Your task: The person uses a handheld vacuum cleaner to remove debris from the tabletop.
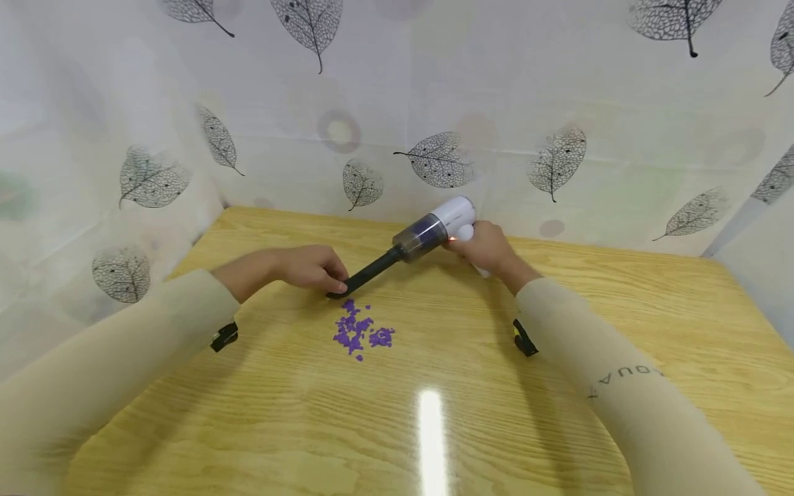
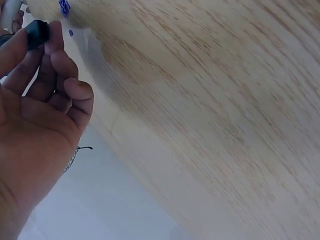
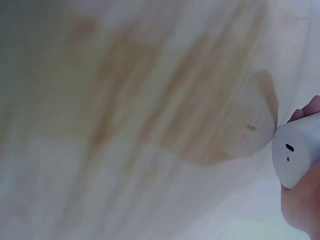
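A white handheld vacuum cleaner (image 1: 455,215) with a clear dust cup and a long black nozzle (image 1: 375,270) is tilted down to the left over the table. My right hand (image 1: 486,246) grips its handle, whose white end (image 3: 292,155) with a small slot shows in the right wrist view. With thumb and fingers my left hand (image 1: 313,267) pinches the nozzle's tip; in the left wrist view the left hand (image 2: 42,115) holds the black tip (image 2: 37,34). Just in front of the tip lie scattered purple bits (image 1: 352,331), like small paper scraps.
The wood-grain table (image 1: 298,427) reaches back to a pale curtain (image 1: 279,138) printed with dark leaves. Black wrist-camera pieces hang below both sleeves (image 1: 577,331). A bright light reflection lies on the table's near part.
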Motion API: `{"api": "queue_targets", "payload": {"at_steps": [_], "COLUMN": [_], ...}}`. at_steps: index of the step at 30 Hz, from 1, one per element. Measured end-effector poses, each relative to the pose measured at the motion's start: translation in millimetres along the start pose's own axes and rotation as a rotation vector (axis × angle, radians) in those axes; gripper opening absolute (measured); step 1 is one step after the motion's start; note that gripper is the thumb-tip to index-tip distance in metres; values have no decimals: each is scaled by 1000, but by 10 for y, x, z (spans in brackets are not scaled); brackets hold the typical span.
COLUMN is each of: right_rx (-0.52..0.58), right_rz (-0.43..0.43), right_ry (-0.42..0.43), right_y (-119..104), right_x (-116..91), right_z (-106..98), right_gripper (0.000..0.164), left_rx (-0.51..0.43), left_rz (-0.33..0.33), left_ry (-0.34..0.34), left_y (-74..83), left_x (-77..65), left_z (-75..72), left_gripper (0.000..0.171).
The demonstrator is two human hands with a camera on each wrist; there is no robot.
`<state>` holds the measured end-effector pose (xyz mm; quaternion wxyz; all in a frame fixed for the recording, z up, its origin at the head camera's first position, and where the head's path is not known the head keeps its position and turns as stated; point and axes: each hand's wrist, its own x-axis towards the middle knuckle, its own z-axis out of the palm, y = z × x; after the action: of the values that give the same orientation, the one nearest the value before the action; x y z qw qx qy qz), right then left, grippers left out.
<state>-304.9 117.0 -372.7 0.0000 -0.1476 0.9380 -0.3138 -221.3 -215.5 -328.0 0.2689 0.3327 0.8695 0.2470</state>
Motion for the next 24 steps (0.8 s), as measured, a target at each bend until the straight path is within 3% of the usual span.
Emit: {"api": "queue_targets", "payload": {"at_steps": [6,13,19,24], "right_rx": [-1,-34,-66,-78], "right_rz": [37,59,51,52], "right_ry": [31,43,38,32], "right_y": [44,45,26,33], "right_x": [-22,-22,-15,-22], "right_z": [-66,-86,-76,-85], "right_gripper": [42,43,42,44], "left_rx": [75,167,184,187], "left_rz": [32,25,64,19], "left_ry": [105,243,267,244], "left_y": [-23,-108,-160,-145], "left_x": [78,141,165,199], "left_z": [-17,-9,11,23], "left_gripper": [17,19,20,17]}}
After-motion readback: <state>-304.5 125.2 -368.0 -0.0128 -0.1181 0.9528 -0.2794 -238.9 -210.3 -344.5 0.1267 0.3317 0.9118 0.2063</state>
